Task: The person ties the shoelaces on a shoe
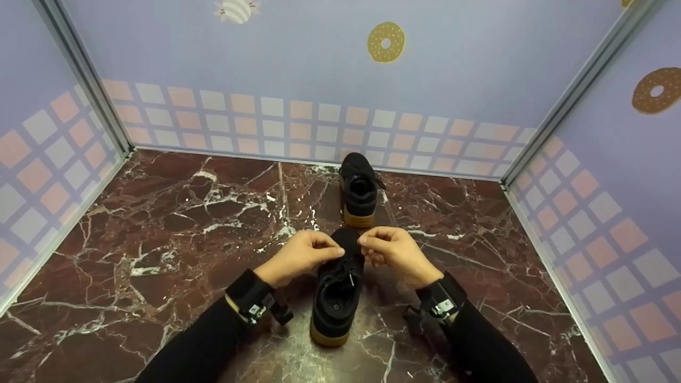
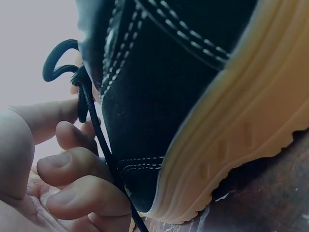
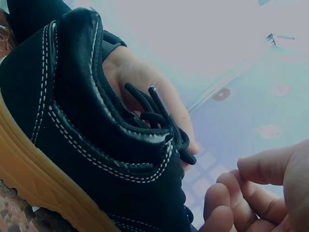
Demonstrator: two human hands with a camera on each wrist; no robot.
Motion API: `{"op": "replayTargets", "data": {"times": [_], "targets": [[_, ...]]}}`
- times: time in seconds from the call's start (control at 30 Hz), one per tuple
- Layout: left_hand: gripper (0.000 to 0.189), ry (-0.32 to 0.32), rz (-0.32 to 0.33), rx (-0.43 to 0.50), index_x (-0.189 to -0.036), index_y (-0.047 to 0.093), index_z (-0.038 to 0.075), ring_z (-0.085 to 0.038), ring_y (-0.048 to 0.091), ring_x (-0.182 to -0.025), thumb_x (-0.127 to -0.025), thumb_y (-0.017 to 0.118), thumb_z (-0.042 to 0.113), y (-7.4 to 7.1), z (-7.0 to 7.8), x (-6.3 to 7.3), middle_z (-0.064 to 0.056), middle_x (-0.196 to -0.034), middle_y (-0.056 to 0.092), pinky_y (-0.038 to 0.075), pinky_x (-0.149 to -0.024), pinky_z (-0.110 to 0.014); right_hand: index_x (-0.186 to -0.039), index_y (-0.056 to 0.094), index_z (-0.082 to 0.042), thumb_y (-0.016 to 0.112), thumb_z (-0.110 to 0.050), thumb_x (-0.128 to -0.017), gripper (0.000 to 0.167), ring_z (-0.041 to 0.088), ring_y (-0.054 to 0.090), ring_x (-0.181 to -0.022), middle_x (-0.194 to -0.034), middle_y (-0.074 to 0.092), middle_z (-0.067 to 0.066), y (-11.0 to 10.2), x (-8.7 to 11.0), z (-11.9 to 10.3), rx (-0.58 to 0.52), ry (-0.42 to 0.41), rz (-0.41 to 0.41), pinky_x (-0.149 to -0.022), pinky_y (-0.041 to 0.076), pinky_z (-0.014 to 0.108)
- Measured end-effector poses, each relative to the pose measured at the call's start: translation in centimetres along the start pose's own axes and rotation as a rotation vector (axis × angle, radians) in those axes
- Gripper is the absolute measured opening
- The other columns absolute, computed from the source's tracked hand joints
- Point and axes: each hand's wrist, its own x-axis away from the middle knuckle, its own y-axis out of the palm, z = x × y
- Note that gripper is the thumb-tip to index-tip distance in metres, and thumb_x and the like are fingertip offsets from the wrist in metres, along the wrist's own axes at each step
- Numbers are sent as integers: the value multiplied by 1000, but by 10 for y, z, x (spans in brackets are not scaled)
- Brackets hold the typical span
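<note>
A black shoe (image 1: 332, 308) with a tan sole and white stitching stands on the floor, its heel towards me. Its black shoelace (image 2: 89, 104) forms a small loop and knot, with one strand running down past my left fingers. My left hand (image 1: 306, 254) pinches at the lace over the shoe's front; the thumb's tip is partly hidden behind the lace. On the other side of the toe, my right hand (image 1: 396, 252) has curled fingers, thumb against index finger. In the right wrist view no lace shows between these right fingers (image 3: 231, 191).
A second black shoe (image 1: 357, 186) stands just beyond the first, close to the back wall (image 1: 319, 53). The floor (image 1: 213, 213) is dark red marble with white veins. Pale purple patterned panels enclose it at the left, back and right.
</note>
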Motion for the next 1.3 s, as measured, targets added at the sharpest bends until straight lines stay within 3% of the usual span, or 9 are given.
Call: {"op": "replayTargets", "data": {"times": [0.27, 0.53, 0.67, 0.8, 0.93, 1.1, 1.3], "targets": [[19, 7, -8, 14, -102, 85, 5, -9, 53, -65, -100, 85, 24, -3, -1, 1, 6, -74, 60, 46, -58, -23, -108, 77, 4, 80, -21, -104, 25, 16, 61, -67, -87, 73, 9, 1, 9, -9, 196, -127, -43, -61, 52, 27], [18, -9, -21, 62, -103, 85, 2, -10, 51, -63, -100, 86, 20, -4, -4, 0, 6, -71, 59, 45, -55, -23, -105, 82, -6, 81, -19, -103, 13, 16, 63, -71, -87, 73, 6, 0, 11, -9, 344, -207, -118, -64, 52, 29], [18, -12, -21, 72, -104, 86, 2, -10, 55, -66, -100, 86, 19, -4, -5, 0, 5, -75, 62, 50, -59, -24, -104, 85, -15, 84, -16, -101, 4, 16, 68, -84, -96, 77, 3, 0, 11, -7, 501, -349, -214, -74, 57, 28], [18, -11, -17, 69, -105, 86, 2, -9, 61, -70, -100, 86, 19, -3, -5, 0, 3, -84, 71, 55, -62, -24, -106, 86, -15, 87, -12, -99, 8, 16, 70, -91, -101, 79, 1, 6, 11, -3, 595, -543, -297, -84, 57, 33], [17, -8, -10, 45, -104, 86, 3, -10, 62, -72, -100, 86, 20, -4, -5, 1, 2, -89, 75, 55, -62, -24, -105, 86, -15, 87, -10, -99, 7, 16, 70, -89, -99, 78, -1, 13, 12, -3, 677, -700, -339, -83, 57, 31], [17, -7, -5, 29, -104, 87, 5, -12, 60, -71, -100, 86, 21, -4, -5, 2, 3, -85, 72, 52, -61, -24, -103, 87, -14, 89, -8, -97, 9, 13, 74, -88, -96, 77, -1, 19, 13, -3, 769, -822, -346, -79, 60, 25], [17, -14, -8, 50, -104, 87, 4, -11, 60, -71, -100, 86, 21, -4, -6, 2, 3, -85, 72, 52, -61, -24, -102, 85, -13, 91, -3, -93, 15, 10, 70, -79, -94, 75, -1, 24, 12, -1, 815, -971, -331, -66, 54, 18]]}}
